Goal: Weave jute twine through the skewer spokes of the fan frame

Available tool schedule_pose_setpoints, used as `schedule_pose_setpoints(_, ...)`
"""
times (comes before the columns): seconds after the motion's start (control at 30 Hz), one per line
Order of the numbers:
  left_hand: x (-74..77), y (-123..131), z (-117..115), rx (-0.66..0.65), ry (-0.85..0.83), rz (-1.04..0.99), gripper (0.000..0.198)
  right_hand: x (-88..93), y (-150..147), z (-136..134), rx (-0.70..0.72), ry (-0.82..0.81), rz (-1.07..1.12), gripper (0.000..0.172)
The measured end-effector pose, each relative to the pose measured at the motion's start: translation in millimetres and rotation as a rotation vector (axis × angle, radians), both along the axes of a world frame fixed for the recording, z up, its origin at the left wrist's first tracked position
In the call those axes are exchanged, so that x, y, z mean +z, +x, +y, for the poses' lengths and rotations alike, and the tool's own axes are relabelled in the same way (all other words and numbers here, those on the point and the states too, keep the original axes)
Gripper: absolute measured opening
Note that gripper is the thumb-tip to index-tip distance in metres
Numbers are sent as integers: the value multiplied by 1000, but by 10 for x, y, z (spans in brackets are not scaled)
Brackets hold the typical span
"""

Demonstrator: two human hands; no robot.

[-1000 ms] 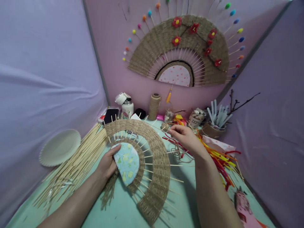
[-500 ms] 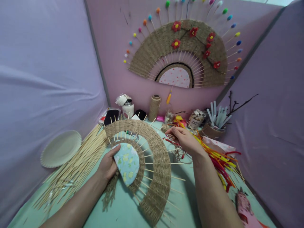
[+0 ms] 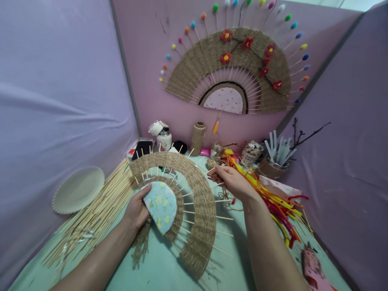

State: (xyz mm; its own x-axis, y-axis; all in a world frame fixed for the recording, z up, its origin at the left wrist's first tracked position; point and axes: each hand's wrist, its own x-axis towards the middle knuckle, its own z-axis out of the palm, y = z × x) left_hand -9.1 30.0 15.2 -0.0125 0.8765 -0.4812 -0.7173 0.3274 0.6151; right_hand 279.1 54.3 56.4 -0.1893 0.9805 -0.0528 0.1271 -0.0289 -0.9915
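Note:
A half-woven twine fan (image 3: 198, 202) on wooden skewers lies on the mint table, with a pale blue flowered half-disc (image 3: 161, 205) at its centre. My left hand (image 3: 137, 210) grips the fan at the flat edge of that half-disc, thumb over its top. My right hand (image 3: 232, 181) is pinched by the fan's outer rim at the far right. Its fingers close on something thin where a skewer tip and red and yellow pipe cleaners (image 3: 273, 198) meet. I cannot make out which one it holds.
A bundle of bamboo skewers (image 3: 97, 210) and a paper plate (image 3: 78, 189) lie at left. A twine spool (image 3: 197, 137), a flask (image 3: 163, 138) and jars stand at the back. A finished flowered fan (image 3: 233, 68) hangs on the pink wall. Loose twine (image 3: 228, 198) lies beside the fan.
My right hand has drawn in toward the fan's rim and closed into a pinch. The fan has shifted slightly under my left hand, which keeps its hold.

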Motion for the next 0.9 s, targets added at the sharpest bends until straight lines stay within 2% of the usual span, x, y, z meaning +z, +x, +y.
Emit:
schedule_pose_setpoints(0.2,-7,11,9,41,10,0,15,8,1,-8,-30,2,-54,46)
schedule_pose_setpoints(0.37,-25,9,11,56,30,7,16,16,12,-4,-26,69,-93,45)
schedule_pose_setpoints(0.53,-33,4,19,55,32,19,16,39,38,-11,-81,118,-187,45)
schedule_pose_setpoints(0.9,17,16,19,76,21,15,19,310,71,-165,-157,273,-402,35)
